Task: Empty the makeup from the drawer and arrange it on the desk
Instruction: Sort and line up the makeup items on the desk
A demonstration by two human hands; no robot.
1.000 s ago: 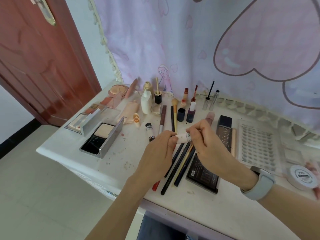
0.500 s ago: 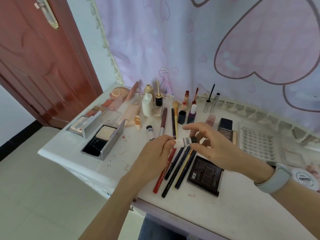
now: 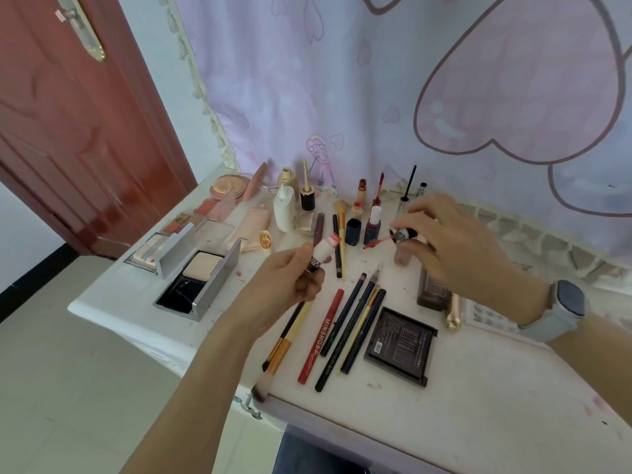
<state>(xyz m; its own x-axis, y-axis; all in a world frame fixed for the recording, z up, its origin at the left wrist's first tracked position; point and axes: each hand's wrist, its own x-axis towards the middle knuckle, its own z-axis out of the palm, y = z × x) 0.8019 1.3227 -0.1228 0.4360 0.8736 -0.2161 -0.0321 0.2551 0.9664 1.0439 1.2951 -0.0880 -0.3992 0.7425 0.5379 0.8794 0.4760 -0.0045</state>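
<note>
My left hand (image 3: 287, 280) curls around a small white tube (image 3: 321, 252) above the desk (image 3: 478, 405). Its red top is open. My right hand (image 3: 455, 248) pinches the dark cap (image 3: 403, 235), apart from the tube. I think a little red wand sticks out of it.

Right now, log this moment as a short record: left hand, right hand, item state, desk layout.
left hand: left hand grips the white tube, its red neck uncovered
right hand: right hand pinches the dark cap with red-tipped wand
item state: tube and wand apart, above the desk
desk layout: pencils lie side by side beside the black palette; open compact at the left
</note>
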